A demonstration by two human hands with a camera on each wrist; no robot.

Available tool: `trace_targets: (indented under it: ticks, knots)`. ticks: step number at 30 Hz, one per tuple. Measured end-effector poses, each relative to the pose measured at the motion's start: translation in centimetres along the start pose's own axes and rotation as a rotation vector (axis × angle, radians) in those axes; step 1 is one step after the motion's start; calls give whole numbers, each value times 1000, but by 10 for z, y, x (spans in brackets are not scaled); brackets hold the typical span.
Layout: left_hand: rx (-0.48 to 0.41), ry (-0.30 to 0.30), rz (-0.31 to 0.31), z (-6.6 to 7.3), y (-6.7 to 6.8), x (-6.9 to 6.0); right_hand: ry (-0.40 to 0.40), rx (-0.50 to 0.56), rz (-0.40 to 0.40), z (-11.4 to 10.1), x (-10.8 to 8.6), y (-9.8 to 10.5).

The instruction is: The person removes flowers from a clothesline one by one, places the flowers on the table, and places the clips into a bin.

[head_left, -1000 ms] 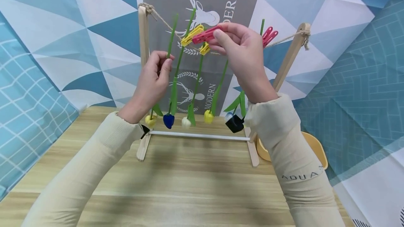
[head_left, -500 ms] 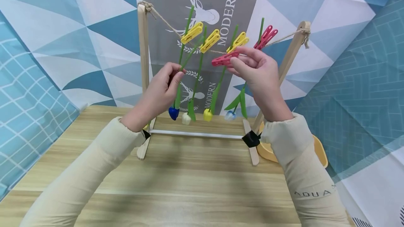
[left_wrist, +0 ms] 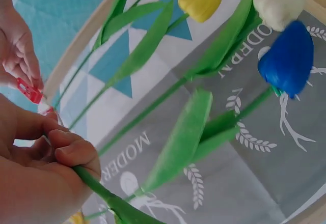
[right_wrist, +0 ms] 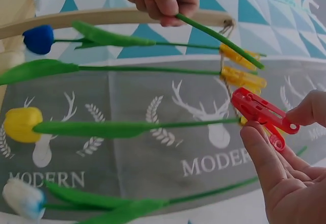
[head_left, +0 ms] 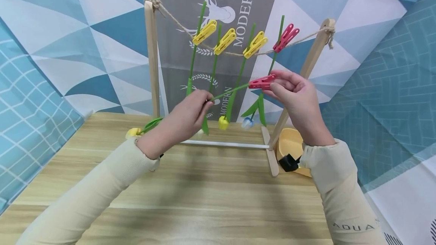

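My left hand point(head_left: 178, 122) pinches the green stem of a yellow tulip point(head_left: 133, 133), whose flower points left, low behind my wrist. In my right hand point(head_left: 301, 103), thumb and fingers grip a red clothespin point(right_wrist: 260, 112); the right wrist view shows the held stem's tip point(right_wrist: 254, 61) apart from it. Above both hands a twine rope point(head_left: 233, 53) carries hanging tulips with blue point(left_wrist: 288, 58), white point(left_wrist: 279, 2), yellow point(head_left: 223, 123) and light blue point(head_left: 247, 123) flowers. Yellow clothespins point(head_left: 225, 41) hold three stems, a red clothespin point(head_left: 286, 38) the fourth. My left hand hides the blue flower in the head view.
The rope runs between two wooden posts point(head_left: 152, 56), joined low down by a white rod point(head_left: 231, 144). A yellow container point(head_left: 289, 141) stands behind the right post's foot. Patterned cloth point(head_left: 112, 41) rises behind the wooden tabletop point(head_left: 204, 199).
My left hand has moved right and down, and its tulip has tilted from near upright to a shallow slant. My right hand has moved right and down with the red clothespin.
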State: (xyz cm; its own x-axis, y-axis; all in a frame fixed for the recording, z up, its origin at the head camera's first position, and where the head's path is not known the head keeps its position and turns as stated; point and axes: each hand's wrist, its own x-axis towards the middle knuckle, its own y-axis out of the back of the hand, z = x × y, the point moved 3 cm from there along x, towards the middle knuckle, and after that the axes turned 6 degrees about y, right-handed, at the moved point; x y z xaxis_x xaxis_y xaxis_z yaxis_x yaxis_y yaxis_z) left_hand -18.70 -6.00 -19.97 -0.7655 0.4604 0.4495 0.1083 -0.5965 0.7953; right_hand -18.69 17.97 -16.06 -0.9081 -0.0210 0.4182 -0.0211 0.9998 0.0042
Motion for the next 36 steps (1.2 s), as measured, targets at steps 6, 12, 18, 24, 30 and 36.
trace_targets:
  ticks: [6,12,18,24,30,36]
  knots:
    - [131,-28,-51,1,-18,-7,-17,-8,1,13,-6,13]
    - [270,-63,-48,2,-34,-15,-71,38,26,28,-14,30]
    - [395,-61,-71,2,-50,-23,-137,5,56,45,-24,49]
    - [456,-34,-150,-2,-68,-32,-198,-7,72,63,-37,70]
    - [489,-23,-174,-5,-83,-39,-240,106,63,84,-46,92]
    - [487,-32,-138,-9,-96,-48,-288,138,48,105,-56,111]
